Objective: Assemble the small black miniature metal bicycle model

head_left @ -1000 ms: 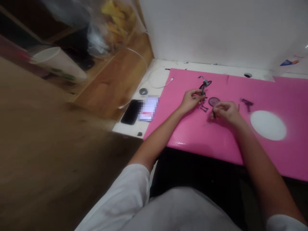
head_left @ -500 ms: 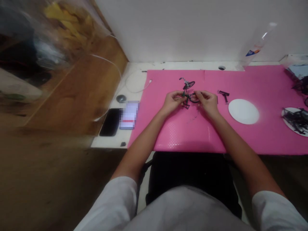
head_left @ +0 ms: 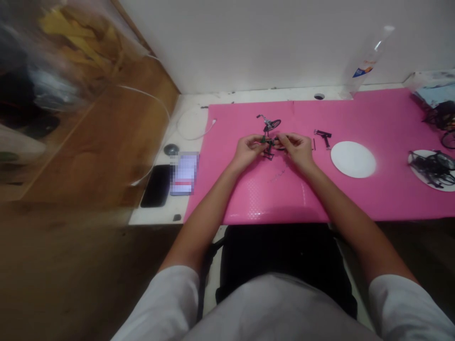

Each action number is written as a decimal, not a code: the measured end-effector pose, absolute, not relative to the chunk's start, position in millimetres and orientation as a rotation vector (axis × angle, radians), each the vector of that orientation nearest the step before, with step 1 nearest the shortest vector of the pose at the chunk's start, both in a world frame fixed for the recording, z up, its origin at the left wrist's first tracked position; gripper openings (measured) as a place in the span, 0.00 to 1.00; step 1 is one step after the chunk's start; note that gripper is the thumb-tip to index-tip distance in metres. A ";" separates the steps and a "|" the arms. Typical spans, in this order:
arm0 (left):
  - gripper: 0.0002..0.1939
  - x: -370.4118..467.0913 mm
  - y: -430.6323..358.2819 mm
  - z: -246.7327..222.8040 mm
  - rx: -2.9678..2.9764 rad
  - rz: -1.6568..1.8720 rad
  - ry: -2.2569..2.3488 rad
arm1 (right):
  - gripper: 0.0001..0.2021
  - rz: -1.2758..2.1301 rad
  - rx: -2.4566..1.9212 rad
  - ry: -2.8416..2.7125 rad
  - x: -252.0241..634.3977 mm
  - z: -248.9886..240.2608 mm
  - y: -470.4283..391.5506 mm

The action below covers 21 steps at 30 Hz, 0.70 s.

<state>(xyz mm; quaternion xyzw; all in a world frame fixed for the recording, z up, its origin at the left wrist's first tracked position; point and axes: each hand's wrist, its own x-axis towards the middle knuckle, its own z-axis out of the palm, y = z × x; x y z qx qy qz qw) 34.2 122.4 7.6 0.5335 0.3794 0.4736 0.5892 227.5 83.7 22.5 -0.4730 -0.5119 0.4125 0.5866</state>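
Observation:
My left hand is closed in a pinch on a small dark toy bicycle frame. Dark green shows at its fingertips. Opposite it, almost touching, my right hand pinches a small black wheel, mostly hidden behind the fingers. Just beyond both hands is a miniature handlebar with a front wheel; whether it is joined to the held frame I cannot tell. Several tiny parts lie on the pink mat below the hands. A black toy part rests right of my right hand, beside a thin dark rod.
A white plate lies on the right, with another plate of black toy parts farther over. Dark miniature bicycles stand at the right edge. A clear bottle is at the back. Two phones and a white cable lie left.
The whole view has shifted slightly. My right hand has brought the wheel closer to the frame in my left hand, and less of the wheel shows now. Both pinches are kept.

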 end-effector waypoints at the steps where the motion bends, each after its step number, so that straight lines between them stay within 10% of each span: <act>1: 0.14 34.2 122.5 7.3 1.244 1.103 0.886 | 0.28 0.959 -1.099 -1.193 227.5 22.2 83.7; 21: 0.15 33.1 126.5 -0.7 1.288 1.107 0.851 | 0.28 0.933 -1.112 -1.183 228.7 17.3 86.4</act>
